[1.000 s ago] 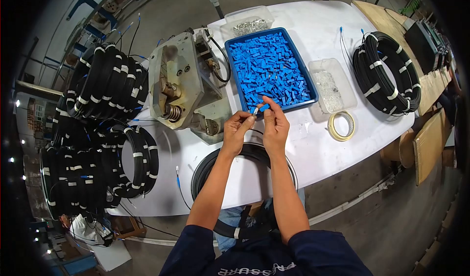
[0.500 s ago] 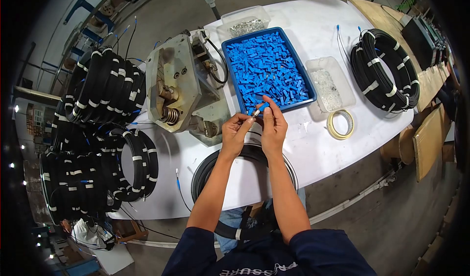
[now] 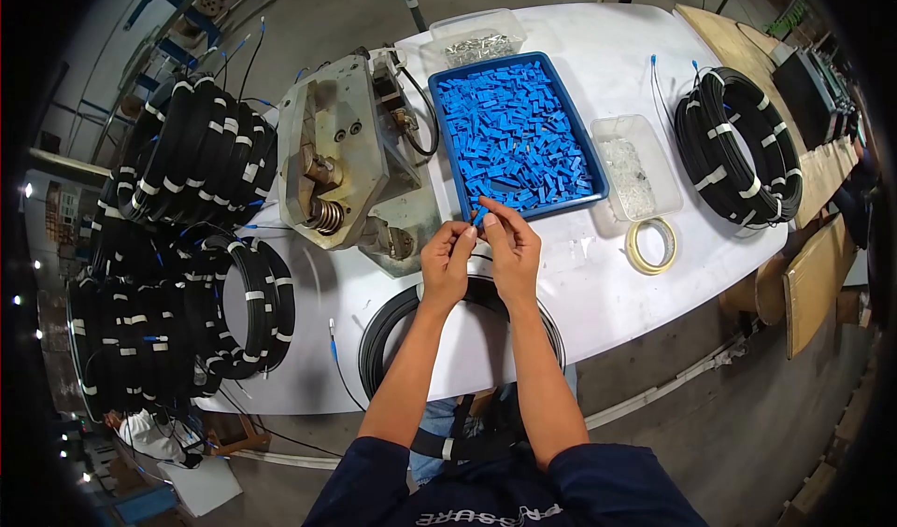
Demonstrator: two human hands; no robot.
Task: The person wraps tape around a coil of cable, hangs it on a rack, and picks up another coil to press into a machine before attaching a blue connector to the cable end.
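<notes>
My left hand [image 3: 446, 263] and my right hand [image 3: 512, 258] meet in front of the blue tray, fingertips pinched together. Between them sits a small blue connector housing [image 3: 480, 216], gripped by my right fingers. My left thumb and forefinger close on what appears to be a cable end at the housing's lower side; the fingers mostly hide it. Below my wrists lies a coil of black cable [image 3: 377, 335], partly covered by my forearms. Its other loose end, with a blue connector [image 3: 334, 348], rests on the table to the left.
A blue tray [image 3: 455, 179] holds many blue housings. Beside it are a clear tub [image 3: 671, 200] of transparent pieces and a tape roll [image 3: 651, 270]. A metal press [image 3: 360, 177] stands left. Taped cable coils [image 3: 201, 149] are stacked farther left; another coil [image 3: 694, 144] lies right.
Both hands have drawn slightly down and closer together. The blue housing has moved left and now points more upright; the silvery tip seen earlier between the hands is hidden.
</notes>
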